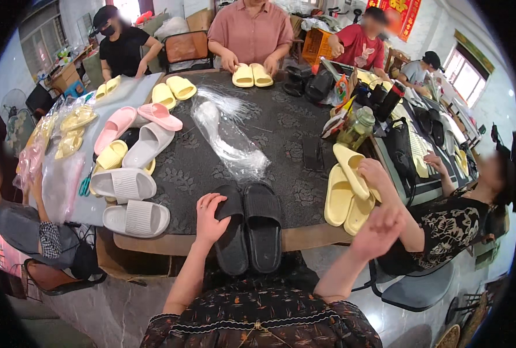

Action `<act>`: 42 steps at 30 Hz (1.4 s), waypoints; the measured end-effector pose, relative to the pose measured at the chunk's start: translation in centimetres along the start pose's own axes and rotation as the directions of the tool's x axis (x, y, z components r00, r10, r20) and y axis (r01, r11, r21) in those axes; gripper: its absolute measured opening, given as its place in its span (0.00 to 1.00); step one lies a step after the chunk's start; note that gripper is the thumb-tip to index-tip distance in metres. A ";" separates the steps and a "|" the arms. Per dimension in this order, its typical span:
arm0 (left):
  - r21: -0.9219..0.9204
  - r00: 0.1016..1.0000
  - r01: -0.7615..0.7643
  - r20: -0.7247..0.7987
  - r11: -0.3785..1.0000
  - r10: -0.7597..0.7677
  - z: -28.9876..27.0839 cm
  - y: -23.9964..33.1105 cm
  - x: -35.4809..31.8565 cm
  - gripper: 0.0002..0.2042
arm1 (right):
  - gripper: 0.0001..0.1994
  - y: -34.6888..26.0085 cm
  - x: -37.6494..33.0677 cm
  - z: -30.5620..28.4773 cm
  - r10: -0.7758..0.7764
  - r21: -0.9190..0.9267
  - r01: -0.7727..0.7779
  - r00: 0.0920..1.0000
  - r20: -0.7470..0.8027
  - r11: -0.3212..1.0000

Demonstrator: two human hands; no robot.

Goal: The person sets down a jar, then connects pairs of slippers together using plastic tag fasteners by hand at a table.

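Note:
A pair of black slide slippers stands side by side at the table's near edge, toes pointing away from me. My left hand (210, 216) is closed on the side of the left black slipper (231, 243), its fingers over the strap. The right black slipper (264, 232) stands close beside it, with no hand on it. My right hand (378, 232) is raised off to the right, close to several yellow slippers (340, 200). It is smeared by motion, so its fingers cannot be made out. A co-worker's hand (374, 176) rests on the upper yellow slipper.
Clear plastic bags (229, 145) lie mid-table on the dark patterned cover (293, 200). Grey slippers (136, 218) and pink slippers (116, 129) are piled at left. A glass jar (359, 124) stands at right. Across the table a person holds yellow slippers (252, 75); others sit around.

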State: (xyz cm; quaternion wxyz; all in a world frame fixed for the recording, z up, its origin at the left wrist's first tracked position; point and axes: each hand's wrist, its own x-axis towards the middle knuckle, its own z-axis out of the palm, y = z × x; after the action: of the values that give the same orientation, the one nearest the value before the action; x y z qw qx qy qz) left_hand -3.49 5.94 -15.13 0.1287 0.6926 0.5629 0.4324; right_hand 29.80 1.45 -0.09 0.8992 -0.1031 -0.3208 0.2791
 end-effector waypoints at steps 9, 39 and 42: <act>0.083 0.979 -0.063 0.198 0.995 0.045 -2.5 2.0 0.3 0.31 | 0.06 -0.5 -3.5 0.5 0.100 -0.234 -0.009 0.919 0.381 0.972; -0.386 0.957 0.280 0.185 0.879 -0.224 -4.5 2.7 -1.6 0.05 | 0.12 6.7 -13.6 -0.8 0.981 -0.973 -0.130 -0.009 0.192 0.190; -0.315 0.969 0.232 -0.005 0.920 -0.246 -4.4 2.2 -0.8 0.06 | 0.13 7.0 -14.0 -1.1 0.993 -0.988 -0.098 0.037 0.115 0.118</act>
State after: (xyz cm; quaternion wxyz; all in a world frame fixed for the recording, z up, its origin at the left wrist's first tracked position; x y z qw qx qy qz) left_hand -5.33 3.13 -11.43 0.2758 0.5796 0.5705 0.5124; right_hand 18.54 -0.78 -10.80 0.1632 -0.4821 -0.7008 0.4999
